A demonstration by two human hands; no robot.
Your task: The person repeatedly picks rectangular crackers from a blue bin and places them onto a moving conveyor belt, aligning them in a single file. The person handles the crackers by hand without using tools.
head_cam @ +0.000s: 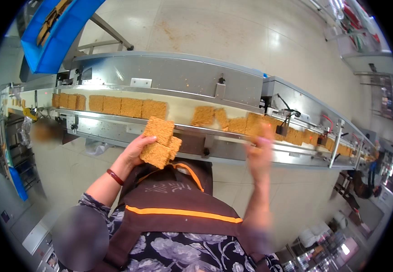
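Note:
My left hand (136, 149) holds several square golden-brown crispy snack slabs (159, 136), stacked unevenly, just over the near rail of a conveyor. My right hand (260, 151), blurred by motion, is at the near rail farther right, beside slabs on the belt; whether it grips one cannot be told. On the pale conveyor belt (179, 112) a row of square slabs (132, 107) lies to the left. A separate slab (203, 115) and a tilted one (221, 118) lie near the middle, and more slabs (293, 136) crowd together towards the right.
Metal guide rails (115, 89) run along the belt. A blue bin (55, 34) with brown pieces stands at upper left. A sensor bracket with cables (288, 114) overhangs the right section. Another person (364, 183) is at far right. A clear plastic bag (96, 147) hangs below the near rail.

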